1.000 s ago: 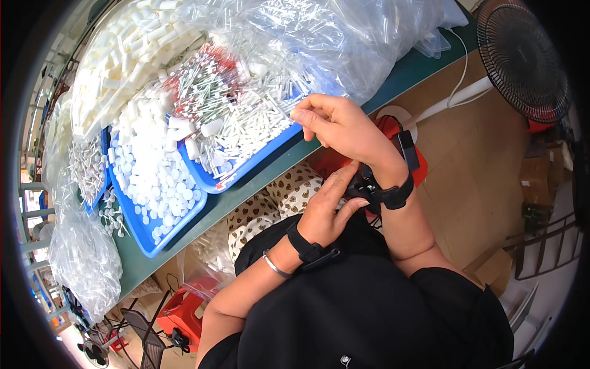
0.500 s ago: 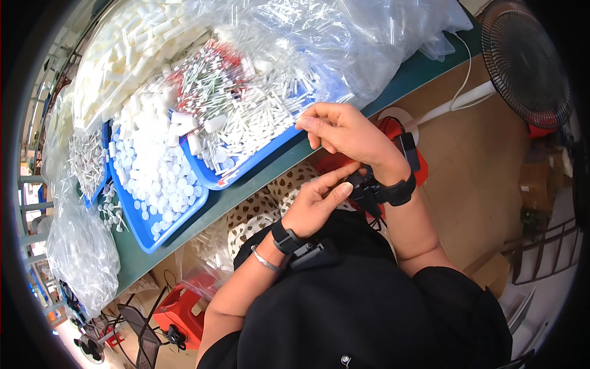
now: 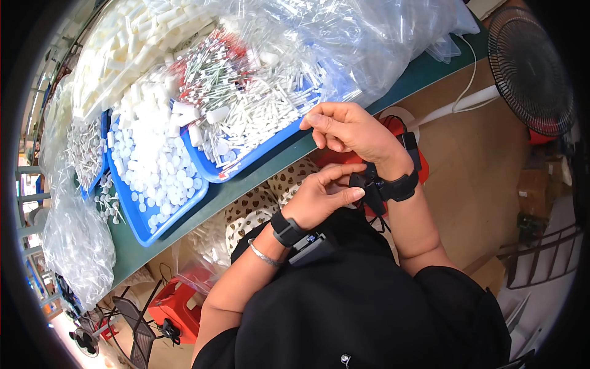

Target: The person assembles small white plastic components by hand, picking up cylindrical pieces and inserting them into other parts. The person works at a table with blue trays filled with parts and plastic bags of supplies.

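Over the front edge of the blue tray of white sticks, my right hand is closed, thumb and forefinger together in a pinch. Anything between those fingertips is hidden or too small to make out. Lower down, my left hand is open, its forefinger and thumb stretched apart. Their tips are at the black device strapped to my right wrist; I cannot tell whether they touch it. Heaped in the tray are thin white sticks and a bunch of red-and-green-stemmed pieces.
Another blue tray holds round translucent caps and white cylinders. Clear plastic bags cover the back of the green table. A fan stands at the right. A red stool is below the table at left.
My left hand has shifted slightly right, its thumb closer to the wrist device. The right hand keeps its pinched shape, and the view has shifted a little.
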Demonstrator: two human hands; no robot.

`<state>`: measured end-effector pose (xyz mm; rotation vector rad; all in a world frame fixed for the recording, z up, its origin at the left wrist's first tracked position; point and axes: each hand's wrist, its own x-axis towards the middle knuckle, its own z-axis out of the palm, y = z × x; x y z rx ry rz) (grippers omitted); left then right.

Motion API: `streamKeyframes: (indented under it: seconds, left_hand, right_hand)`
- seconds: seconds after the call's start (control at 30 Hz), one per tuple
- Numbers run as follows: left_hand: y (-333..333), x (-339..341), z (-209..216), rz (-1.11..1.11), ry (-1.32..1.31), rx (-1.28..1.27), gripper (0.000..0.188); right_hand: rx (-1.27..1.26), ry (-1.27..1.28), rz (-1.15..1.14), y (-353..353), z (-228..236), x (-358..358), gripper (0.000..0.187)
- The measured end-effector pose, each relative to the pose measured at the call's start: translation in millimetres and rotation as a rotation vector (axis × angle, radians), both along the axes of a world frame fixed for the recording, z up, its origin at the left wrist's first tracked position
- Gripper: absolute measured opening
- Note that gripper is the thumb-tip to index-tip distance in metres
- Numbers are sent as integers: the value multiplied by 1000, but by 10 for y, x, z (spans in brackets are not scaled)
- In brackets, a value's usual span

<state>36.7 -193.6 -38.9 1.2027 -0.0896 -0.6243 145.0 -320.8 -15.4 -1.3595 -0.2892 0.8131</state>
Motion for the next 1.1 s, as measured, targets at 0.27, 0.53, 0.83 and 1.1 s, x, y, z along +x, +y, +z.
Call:
streamKeyframes:
  seconds: [0.27,0.53,0.83,1.1]
  left_hand:
    - [87,-11,97,61,-223,286,42]
    - [134,5,-76,-3,69,58,39]
    - [104,-63,-137,-65,-149,201,30]
    - [151,-117,-64,25,-216,219,30]
  right_hand:
    - [-172,-99,114,91,57,-86,23]
    - [-289,-354,160,176,117,-124,27]
    - [-368,-510,169,163,55,-220,29]
    - [-399,-541,196,202,2,-223,29]
